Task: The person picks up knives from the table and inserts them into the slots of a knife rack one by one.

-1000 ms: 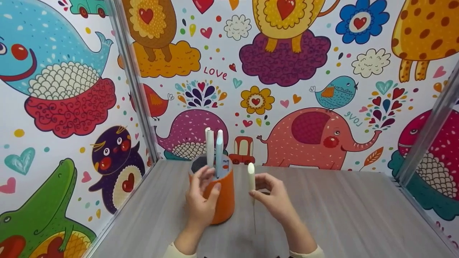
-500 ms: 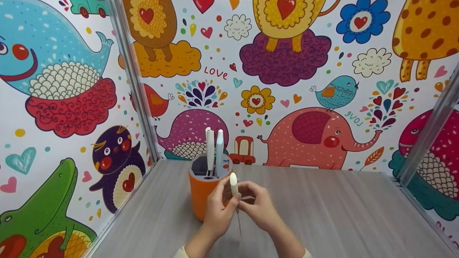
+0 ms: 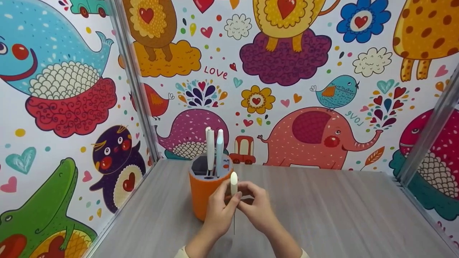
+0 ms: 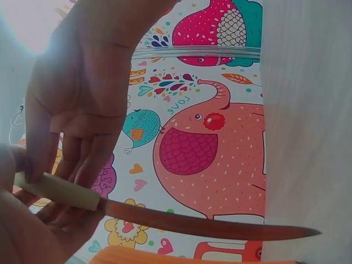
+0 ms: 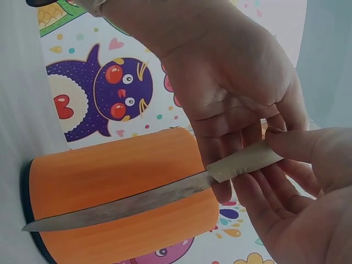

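A kitchen knife with a cream handle (image 3: 234, 181) stands upright in front of me, its blade (image 4: 209, 224) pointing down at the table and seen nearly edge-on in the head view. My left hand (image 3: 218, 209) pinches the handle between thumb and fingers. From the other side my right hand (image 3: 259, 208) grips the same handle, its thumb close by the left thumb. In the right wrist view the bare blade (image 5: 126, 205) crosses in front of the orange knife block (image 5: 126, 165). Parts of the handle are hidden by the fingers.
The round orange knife block (image 3: 200, 197) stands just left of and behind my hands. A white handle (image 3: 210, 148) and a pale blue handle (image 3: 219, 152) rise from its grey slotted top. Printed walls enclose the wood-grain table (image 3: 340, 215) at the back and sides.
My left hand has come away from the knife block to the knife's handle. The right hand has carried the knife left, and the blade now hangs straighter.
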Demonstrator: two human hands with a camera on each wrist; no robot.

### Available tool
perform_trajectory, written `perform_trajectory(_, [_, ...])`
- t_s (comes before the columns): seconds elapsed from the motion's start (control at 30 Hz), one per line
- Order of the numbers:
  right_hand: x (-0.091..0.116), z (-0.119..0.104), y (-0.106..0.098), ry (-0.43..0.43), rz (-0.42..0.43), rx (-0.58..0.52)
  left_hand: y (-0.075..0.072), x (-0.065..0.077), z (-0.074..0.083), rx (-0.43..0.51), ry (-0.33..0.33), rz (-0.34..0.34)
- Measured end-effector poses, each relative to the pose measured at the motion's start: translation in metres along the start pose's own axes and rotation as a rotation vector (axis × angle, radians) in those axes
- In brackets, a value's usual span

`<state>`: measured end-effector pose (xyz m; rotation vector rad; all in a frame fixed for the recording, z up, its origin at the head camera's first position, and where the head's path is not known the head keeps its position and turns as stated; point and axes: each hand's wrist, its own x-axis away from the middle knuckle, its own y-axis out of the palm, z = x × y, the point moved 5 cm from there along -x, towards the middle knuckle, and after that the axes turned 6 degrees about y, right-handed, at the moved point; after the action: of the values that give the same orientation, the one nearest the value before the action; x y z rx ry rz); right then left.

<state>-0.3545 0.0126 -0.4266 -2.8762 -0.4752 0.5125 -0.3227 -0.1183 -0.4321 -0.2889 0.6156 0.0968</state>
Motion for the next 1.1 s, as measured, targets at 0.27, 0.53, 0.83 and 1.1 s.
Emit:
perform_trajectory(0.27, [0.000, 0.002, -0.001, -0.017, 0.016, -0.028, -0.003, -0.002, 0.003, -0.029, -0.008, -0.010])
perform_trajectory(0.53, [-0.014, 0.035, -0.009, -0.007, 0.041, -0.153, -0.018, -0.004, 0.008, -0.033, -0.006, 0.069])
perform_trajectory(0.83, [-0.026, 0.102, 0.013, 0.095, 0.131, -0.139, -0.039, -0.006, 0.020, 0.019, -0.023, 0.157])
perform_trajectory(1.1, [-0.029, 0.135, 0.043, 0.198, -0.027, -0.122, -0.063, -0.001, 0.049, 0.026, 0.021, 0.240])
